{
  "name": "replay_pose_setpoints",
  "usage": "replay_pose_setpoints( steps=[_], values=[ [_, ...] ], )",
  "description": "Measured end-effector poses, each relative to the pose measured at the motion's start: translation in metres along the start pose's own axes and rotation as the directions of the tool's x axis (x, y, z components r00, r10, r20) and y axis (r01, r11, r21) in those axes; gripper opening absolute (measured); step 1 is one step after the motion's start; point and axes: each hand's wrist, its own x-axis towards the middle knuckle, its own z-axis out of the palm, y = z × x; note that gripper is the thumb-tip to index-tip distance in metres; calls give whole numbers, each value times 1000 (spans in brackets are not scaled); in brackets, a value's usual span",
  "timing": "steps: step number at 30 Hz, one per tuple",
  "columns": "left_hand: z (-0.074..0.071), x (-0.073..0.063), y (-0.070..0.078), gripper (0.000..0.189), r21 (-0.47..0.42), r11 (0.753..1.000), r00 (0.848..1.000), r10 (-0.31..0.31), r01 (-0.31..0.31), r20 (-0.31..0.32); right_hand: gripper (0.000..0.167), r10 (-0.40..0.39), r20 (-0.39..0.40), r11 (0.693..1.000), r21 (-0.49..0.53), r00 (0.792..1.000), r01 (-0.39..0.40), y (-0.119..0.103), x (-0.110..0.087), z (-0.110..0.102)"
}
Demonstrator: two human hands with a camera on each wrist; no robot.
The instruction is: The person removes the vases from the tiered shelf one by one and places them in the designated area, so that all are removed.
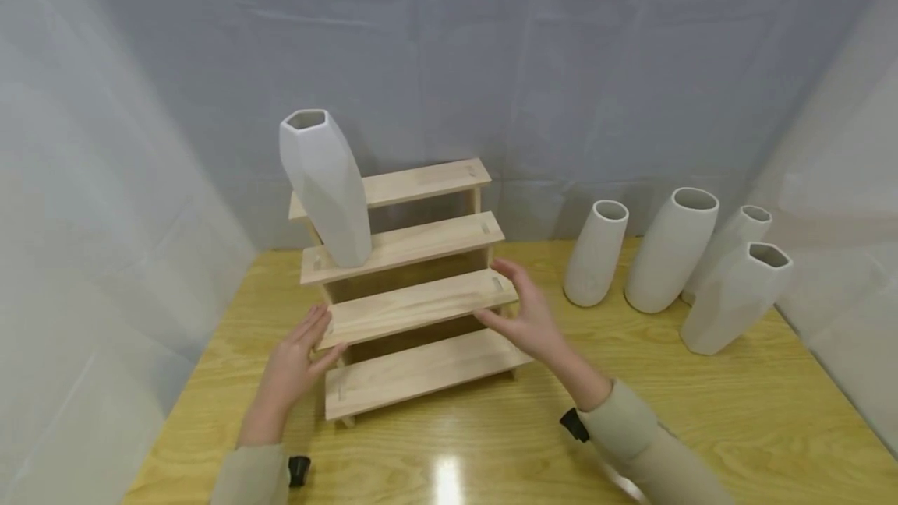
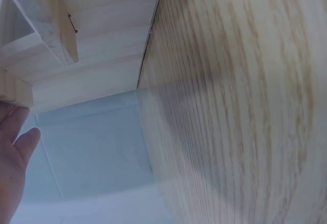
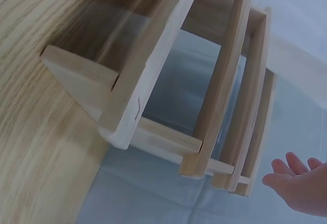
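Observation:
A stepped wooden rack (image 1: 421, 306) stands on the table, its tiers rising toward the back. On the left part of its second-highest tier is a tall white faceted vase (image 1: 326, 185), tilted in the head view. My left hand (image 1: 291, 365) touches the left end of the tier below that, fingers extended; the left wrist view shows its fingertips (image 2: 19, 114) against the board's end. Beside the rack's right end is my right hand (image 1: 522, 318), with thumb and fingers spread apart. In the right wrist view this hand (image 3: 301, 185) holds nothing and appears apart from the boards.
Several white vases stand on the wooden table (image 1: 631, 427) to the right: a slim round one (image 1: 595, 256), a larger round one (image 1: 669, 252), a faceted one (image 1: 737, 298) in front and another (image 1: 730, 244) partly hidden behind. Pale sheets (image 1: 596, 61) hang behind and at both sides.

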Motion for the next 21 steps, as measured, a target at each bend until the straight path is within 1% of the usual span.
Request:
replay_pose_setpoints(
  steps=[5,9,21],
  values=[
    [-1,0,0,62,1,1000,1000,2,-2,0,69,-5,34,1000,3,999,5,15,5,12],
    [-1,0,1,62,3,1000,1000,4,-4,-5,70,-10,45,1000,17,999,9,15,9,18],
    [-1,0,1,61,-10,1000,1000,4,-4,-4,68,-13,38,999,43,999,11,7,22,33]
  ],
)
